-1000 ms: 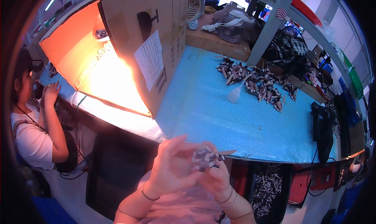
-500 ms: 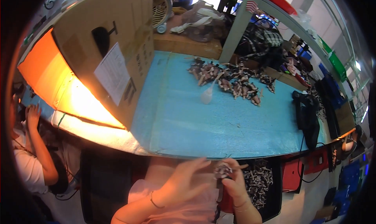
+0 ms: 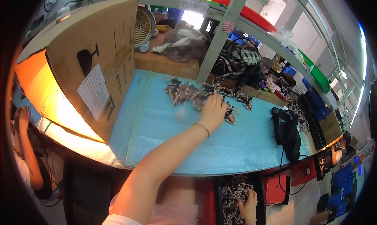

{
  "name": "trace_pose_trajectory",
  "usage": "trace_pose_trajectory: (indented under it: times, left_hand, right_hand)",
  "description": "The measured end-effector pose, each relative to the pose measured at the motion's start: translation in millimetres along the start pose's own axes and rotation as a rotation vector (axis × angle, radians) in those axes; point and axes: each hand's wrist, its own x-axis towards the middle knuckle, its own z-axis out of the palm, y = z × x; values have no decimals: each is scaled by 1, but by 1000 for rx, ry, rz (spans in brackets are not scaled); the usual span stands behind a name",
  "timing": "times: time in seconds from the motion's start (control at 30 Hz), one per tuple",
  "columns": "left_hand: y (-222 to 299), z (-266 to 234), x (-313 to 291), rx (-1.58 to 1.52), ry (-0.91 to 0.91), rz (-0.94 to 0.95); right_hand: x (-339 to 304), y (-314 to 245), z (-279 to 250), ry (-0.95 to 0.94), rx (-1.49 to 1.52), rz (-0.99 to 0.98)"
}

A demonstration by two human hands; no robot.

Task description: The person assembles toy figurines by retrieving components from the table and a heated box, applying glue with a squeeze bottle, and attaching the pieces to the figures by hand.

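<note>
My left hand (image 3: 213, 114) reaches across the blue table top (image 3: 157, 146) to a pile of small brown, black and cream pieces (image 3: 178, 92). Its fingers are bent and slightly apart at the near side of the pile, their tips partly hidden. Low at the right, my right hand (image 3: 248, 208) hangs over a black bin (image 3: 260, 185) filled with similar small pieces (image 3: 231, 197). Thumb and fingers stand apart there, and I see nothing between them. A small whitish, blurred bulb-shaped thing (image 3: 180, 115) lies left of my left hand.
A large cardboard box (image 3: 114, 40), lit orange inside, stands at the left. A metal post (image 3: 220, 40) rises behind the pile. A black device with a cable (image 3: 286, 132) sits at the table's right. Another person's arm (image 3: 29, 146) shows far left; red stools (image 3: 277, 187) stand below.
My left hand has moved from near my lap up to the pile. My right hand has lowered to the bin and no longer shows the small piece it held. The view has shifted.
</note>
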Motion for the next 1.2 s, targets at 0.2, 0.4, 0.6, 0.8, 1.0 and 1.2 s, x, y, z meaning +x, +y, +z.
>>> trace_pose_trajectory:
  times: [0.2,0.4,0.6,0.8,1.0,1.2]
  left_hand:
    - [3,1,-19,-37,-406,-39]
    - [32,-85,-55,-157,-707,-223]
    - [19,-146,-77,-147,-490,-163]
    - [-2,-163,-105,-303,-520,-35]
    - [-19,-200,-127,-339,-510,-219]
    - [-35,-217,-149,-504,-325,-432]
  right_hand:
    - [16,-33,-22,206,56,-247]
    - [50,-88,-26,305,399,-282]
    - [135,-172,-3,157,716,-428]
    - [226,-243,64,27,738,-563]
    - [242,-284,85,27,508,-584]
    - [237,-290,79,-12,638,-589]
